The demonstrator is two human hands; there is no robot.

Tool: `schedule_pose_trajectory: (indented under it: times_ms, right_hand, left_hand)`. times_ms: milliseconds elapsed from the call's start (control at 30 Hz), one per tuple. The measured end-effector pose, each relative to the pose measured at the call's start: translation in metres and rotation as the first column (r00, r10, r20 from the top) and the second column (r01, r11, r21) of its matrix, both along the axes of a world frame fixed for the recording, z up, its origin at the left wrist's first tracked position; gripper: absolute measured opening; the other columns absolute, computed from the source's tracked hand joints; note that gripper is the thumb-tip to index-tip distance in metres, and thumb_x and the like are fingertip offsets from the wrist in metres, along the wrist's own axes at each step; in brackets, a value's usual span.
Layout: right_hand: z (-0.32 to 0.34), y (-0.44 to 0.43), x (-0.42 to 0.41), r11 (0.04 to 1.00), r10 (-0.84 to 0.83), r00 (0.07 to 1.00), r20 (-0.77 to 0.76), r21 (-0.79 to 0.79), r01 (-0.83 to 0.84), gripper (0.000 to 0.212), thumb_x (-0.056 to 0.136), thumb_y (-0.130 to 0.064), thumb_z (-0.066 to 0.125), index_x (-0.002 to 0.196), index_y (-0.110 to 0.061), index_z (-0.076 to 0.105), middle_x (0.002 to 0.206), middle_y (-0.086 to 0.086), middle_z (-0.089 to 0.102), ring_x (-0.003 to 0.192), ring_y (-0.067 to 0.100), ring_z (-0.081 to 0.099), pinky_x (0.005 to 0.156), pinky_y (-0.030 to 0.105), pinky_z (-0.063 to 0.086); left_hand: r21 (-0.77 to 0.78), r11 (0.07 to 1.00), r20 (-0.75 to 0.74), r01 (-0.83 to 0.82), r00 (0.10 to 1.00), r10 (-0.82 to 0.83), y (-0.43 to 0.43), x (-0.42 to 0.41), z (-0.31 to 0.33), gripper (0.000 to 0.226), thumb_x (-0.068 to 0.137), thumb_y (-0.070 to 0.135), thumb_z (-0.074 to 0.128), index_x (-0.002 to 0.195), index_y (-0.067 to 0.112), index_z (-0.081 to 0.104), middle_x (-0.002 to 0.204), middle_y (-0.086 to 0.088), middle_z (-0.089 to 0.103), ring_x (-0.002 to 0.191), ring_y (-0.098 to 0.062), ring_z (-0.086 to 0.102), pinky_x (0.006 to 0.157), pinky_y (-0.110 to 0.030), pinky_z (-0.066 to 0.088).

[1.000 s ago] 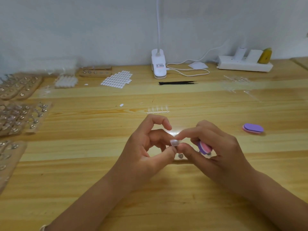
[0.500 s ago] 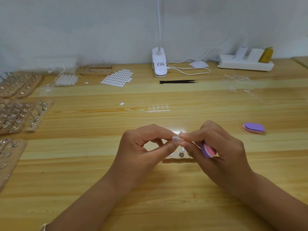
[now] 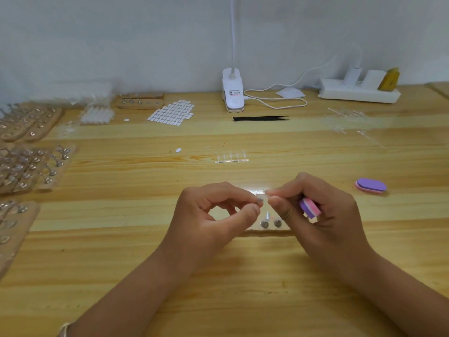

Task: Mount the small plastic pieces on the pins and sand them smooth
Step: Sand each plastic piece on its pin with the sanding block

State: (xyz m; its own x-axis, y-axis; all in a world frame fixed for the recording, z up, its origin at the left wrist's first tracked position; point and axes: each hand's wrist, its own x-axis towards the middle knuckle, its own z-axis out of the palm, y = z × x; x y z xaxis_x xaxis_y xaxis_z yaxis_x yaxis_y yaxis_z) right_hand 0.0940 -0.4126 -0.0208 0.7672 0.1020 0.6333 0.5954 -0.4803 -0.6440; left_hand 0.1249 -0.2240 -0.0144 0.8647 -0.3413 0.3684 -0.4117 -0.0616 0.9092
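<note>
My left hand point(image 3: 213, 212) pinches a small metal pin point(image 3: 260, 200) between thumb and forefinger, above the table's middle. My right hand point(image 3: 323, 215) pinches a tiny clear plastic piece point(image 3: 266, 191) right beside the pin's head, and its curled lower fingers hold a pink and purple sanding block point(image 3: 309, 207). Below the fingertips a small wooden pin holder point(image 3: 267, 231) lies on the table with two metal pins point(image 3: 270, 222) standing in it. A clear strip of plastic pieces point(image 3: 232, 158) lies just beyond my hands.
Wooden pin boards point(image 3: 29, 169) with several pins fill the left edge. A second purple sanding block point(image 3: 371, 186) lies at right. At the back are a sheet of white stickers point(image 3: 172, 113), black tweezers point(image 3: 260, 117), a lamp clamp point(image 3: 232, 93) and a power strip point(image 3: 359, 92).
My left forefinger has curled down onto the pin. Both hands have come closer together, and the plastic piece now sits against the pin's head.
</note>
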Motion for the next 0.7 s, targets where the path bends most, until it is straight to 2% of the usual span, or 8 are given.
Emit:
schedule_pose_trajectory:
  times_ms: [100,233,300,400,533,700]
  right_hand:
    - [-0.002,0.0,0.0,0.997,-0.02,0.994,0.111,-0.069,0.027,0.013,0.089,-0.015,0.067,0.091,-0.003,0.073,0.077,-0.009,0.058,0.067,0.005,0.055,0.063,0.015,0.045]
    - [-0.006,0.0,0.002,0.987,-0.061,0.97,0.235,-0.133,0.094,0.013,0.088,-0.01,0.068,0.09,0.002,0.074,0.067,0.006,0.059,0.06,0.019,0.053,0.058,0.028,0.045]
    - [-0.007,0.0,0.003,0.975,-0.066,0.955,0.289,-0.187,0.123,0.011,0.088,-0.006,0.07,0.09,0.004,0.074,0.064,0.007,0.058,0.06,0.021,0.05,0.059,0.027,0.043]
    - [-0.008,-0.003,0.005,0.943,-0.044,0.931,0.363,-0.291,0.158,0.009,0.083,0.005,0.075,0.093,0.006,0.075,0.064,0.007,0.057,0.065,0.017,0.042,0.063,0.021,0.04]
    - [-0.009,-0.008,0.006,0.924,0.043,0.919,0.391,-0.365,0.112,0.02,0.082,0.01,0.072,0.102,0.007,0.072,0.066,0.01,0.06,0.066,0.02,0.044,0.064,0.027,0.041]
    - [-0.006,-0.01,0.007,0.931,0.097,0.919,0.383,-0.361,0.052,0.019,0.086,0.005,0.065,0.105,0.006,0.07,0.067,0.009,0.061,0.066,0.021,0.046,0.063,0.03,0.043]
  left_hand:
    - [-0.005,1.0,-0.041,0.005,0.999,-0.005,0.001,0.0,-0.001,0.009,0.077,0.009,0.075,0.085,0.01,0.078,0.079,-0.002,0.076,0.073,-0.022,0.07,0.07,-0.034,0.056]
    - [-0.02,1.0,-0.085,0.017,0.996,-0.019,0.001,0.0,0.0,0.008,0.077,0.011,0.076,0.084,0.008,0.078,0.079,-0.003,0.076,0.072,-0.023,0.071,0.069,-0.03,0.056]
    - [-0.044,0.999,-0.117,0.028,0.993,-0.033,0.0,-0.001,0.0,0.012,0.076,0.018,0.076,0.082,0.009,0.078,0.078,-0.004,0.076,0.071,-0.023,0.071,0.069,-0.03,0.056]
    - [-0.087,0.995,-0.176,0.041,0.983,-0.055,0.0,-0.001,-0.001,0.018,0.076,0.025,0.072,0.08,0.009,0.078,0.072,-0.007,0.074,0.07,-0.028,0.07,0.069,-0.039,0.058]
    - [-0.1,0.993,-0.181,0.064,0.98,-0.081,-0.001,-0.001,-0.001,0.017,0.076,0.025,0.072,0.081,0.011,0.078,0.071,-0.005,0.073,0.069,-0.023,0.069,0.067,-0.032,0.055]
    - [-0.06,0.994,-0.149,0.095,0.983,-0.103,0.003,0.0,-0.001,0.014,0.077,0.024,0.074,0.083,0.012,0.079,0.074,-0.004,0.074,0.07,-0.022,0.07,0.066,-0.028,0.053]
